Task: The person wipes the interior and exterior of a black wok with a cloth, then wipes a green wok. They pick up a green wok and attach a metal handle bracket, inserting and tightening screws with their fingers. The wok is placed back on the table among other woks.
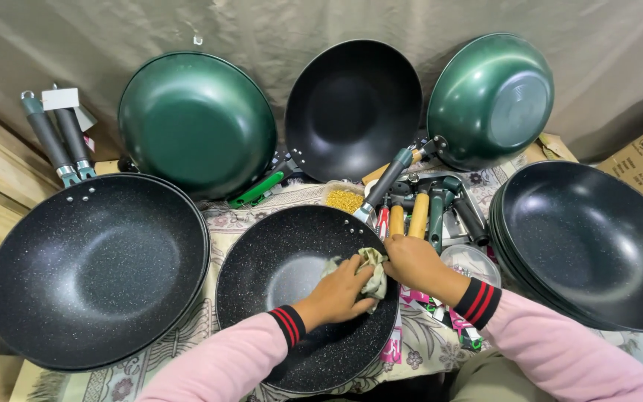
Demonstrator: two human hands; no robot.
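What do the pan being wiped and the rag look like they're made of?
Speckled pan: likely metal with a dark, stone-look nonstick coating, judging by white flecks and soft sheen. Rag, under the left hand and touched by the right hand: soft pale cloth, going by its crumpled folds.

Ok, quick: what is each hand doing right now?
Left hand: closed on the crumpled cloth, pressing it inside the black speckled pan.
Right hand: gripping that pan's right rim, also touching the cloth.
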